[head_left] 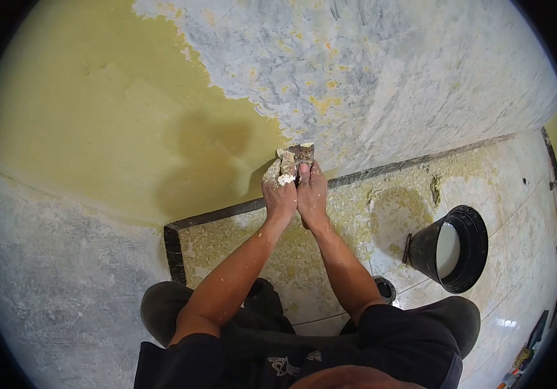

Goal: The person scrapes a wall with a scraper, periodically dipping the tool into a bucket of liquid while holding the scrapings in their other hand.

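Both my hands are together low on the wall, closed around a scraper point(304, 153) whose flat, flake-covered blade lies against the painted surface. My left hand point(280, 187) has its fingers curled and is crusted with pale paint flakes. Against it, my right hand point(312, 190) presses with the thumb laid along the tool. The handle is hidden in the hands. Yellow-green paint point(110, 123) is on the wall to the left of the blade. Above and to the right is a bare, grey-white scraped area point(382, 84) with a ragged edge and yellow specks.
A dark baseboard point(226, 212) runs below the wall. Paint flakes point(278, 259) litter the tiled floor. To the right stands a black bucket point(426, 249) with whitish liquid point(448, 249) in it. Near my right knee is a small dark round object point(385, 289). Tools point(526, 355) lie at the lower right.
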### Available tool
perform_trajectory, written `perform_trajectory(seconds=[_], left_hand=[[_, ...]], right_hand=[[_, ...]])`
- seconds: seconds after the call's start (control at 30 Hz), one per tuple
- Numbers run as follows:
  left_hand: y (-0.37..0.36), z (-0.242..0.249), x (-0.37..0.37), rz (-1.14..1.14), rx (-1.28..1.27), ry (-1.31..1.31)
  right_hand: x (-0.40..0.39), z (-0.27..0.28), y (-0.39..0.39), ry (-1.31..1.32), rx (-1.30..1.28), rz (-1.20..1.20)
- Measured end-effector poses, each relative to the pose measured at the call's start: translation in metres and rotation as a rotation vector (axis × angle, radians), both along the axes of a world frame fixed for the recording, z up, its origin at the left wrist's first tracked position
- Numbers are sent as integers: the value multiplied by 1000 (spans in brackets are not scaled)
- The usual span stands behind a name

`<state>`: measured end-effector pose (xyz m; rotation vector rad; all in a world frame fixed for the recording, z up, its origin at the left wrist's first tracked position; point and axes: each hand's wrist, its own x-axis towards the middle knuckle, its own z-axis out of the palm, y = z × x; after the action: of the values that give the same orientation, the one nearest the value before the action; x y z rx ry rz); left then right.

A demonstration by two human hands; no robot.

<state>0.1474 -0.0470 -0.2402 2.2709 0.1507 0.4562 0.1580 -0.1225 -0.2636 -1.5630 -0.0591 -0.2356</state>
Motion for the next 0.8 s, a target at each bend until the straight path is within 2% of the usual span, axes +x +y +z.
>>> perform_trajectory(seconds=[0.03,0.1,0.2,0.23,0.37,0.43,0.53,0.6,0.67,0.7,0.8], left_hand=[[0,-3,1,-1,0,9],[1,-7,6,40,-83,-213],[9,18,7,-18,-101,-133],[13,14,9,-56,-12,-207],[8,2,7,-52,60,-193],[-10,-2,5,48,-382,-65],[-13,-19,10,69,-274,-48],[-15,-1,7,66,-345,-4],[-10,5,14,60,-373,-231],[-4,9,14,35,-242,-271],[3,11,8,10,-138,-252]], right_hand=[[0,3,0,9,0,-1],[3,12,-1,35,-138,-12],[7,45,2,-64,-82,-15],[9,40,4,-61,-85,-34],[7,19,5,-106,-69,-65],[3,4,-7,-64,-87,-54],[3,-3,-14,-53,-170,-64],[1,18,-15,-16,-180,-46],[7,38,-9,-8,-177,-41],[9,43,-4,-45,-164,-50],[8,41,2,-61,-111,-29]])
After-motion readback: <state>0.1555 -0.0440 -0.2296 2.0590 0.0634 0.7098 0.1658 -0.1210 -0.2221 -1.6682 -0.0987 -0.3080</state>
